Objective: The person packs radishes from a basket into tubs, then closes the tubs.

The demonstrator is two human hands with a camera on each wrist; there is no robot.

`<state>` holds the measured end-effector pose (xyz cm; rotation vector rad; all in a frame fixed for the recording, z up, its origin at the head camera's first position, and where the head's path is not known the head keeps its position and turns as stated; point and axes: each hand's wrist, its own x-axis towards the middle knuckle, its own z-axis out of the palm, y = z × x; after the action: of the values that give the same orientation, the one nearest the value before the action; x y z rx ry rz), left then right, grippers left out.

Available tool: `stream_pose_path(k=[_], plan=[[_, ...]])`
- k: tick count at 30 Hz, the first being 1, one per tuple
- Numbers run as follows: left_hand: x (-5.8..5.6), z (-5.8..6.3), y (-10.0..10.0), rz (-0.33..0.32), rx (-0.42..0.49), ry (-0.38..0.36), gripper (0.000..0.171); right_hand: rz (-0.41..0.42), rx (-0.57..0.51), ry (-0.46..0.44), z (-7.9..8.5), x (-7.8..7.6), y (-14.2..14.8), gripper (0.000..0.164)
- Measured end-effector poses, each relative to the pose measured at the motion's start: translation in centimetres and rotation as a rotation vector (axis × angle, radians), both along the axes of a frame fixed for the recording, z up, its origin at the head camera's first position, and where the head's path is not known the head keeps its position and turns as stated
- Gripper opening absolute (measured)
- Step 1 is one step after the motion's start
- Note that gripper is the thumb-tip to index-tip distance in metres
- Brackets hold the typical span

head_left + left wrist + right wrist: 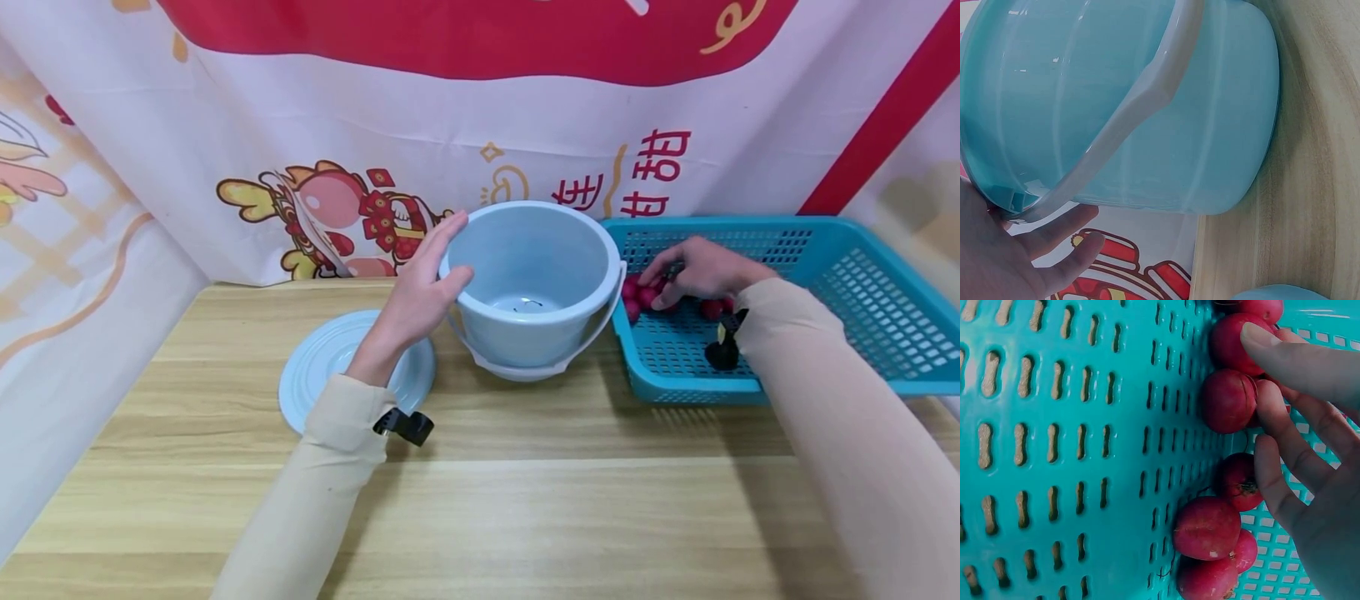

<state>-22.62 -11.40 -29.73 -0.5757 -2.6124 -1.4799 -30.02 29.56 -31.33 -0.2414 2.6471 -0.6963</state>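
Near the back edge of the wood table (540, 517), abt mid, a light blue bucket (517, 337) stands upright w/ its handle (1147, 94) hanging down. L hand (422, 302) rests on its left rim, fingers loose & mostly straight. R hand (707, 267) is down in the teal basket (686, 386) toward the table's back right corner, fingers bent around red radishes (1207, 528) by the basket's left edge; can't tell if any's actually gripped tbh. Blue lid (317, 360) lies flat btwn the bucket & the table's left edge.

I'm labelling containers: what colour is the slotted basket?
Teal; the basket shows best in the head view.
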Motion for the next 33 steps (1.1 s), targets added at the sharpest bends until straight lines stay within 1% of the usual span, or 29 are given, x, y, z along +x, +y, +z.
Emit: stream_pose_path(k=[9,18,29,33], plan=[[-0.07,0.0,-0.13,-0.004,0.005,-0.003,0.07,0.018,0.011,0.021,0.25,0.05,-0.54,0.036],[-0.06,0.0,-0.03,-0.004,0.008,-0.006,0.07,0.038,0.024,-0.005,0.53,0.18,-0.5,0.043],[-0.03,-0.02,-0.02,-0.003,0.011,-0.005,0.071,0.099,0.08,0.026,0.73,0.23,-0.67,0.032],[0.02,0.01,-0.02,-0.001,0.011,-0.008,0.071,0.122,0.081,0.02,0.84,0.18,-0.6,0.032]])
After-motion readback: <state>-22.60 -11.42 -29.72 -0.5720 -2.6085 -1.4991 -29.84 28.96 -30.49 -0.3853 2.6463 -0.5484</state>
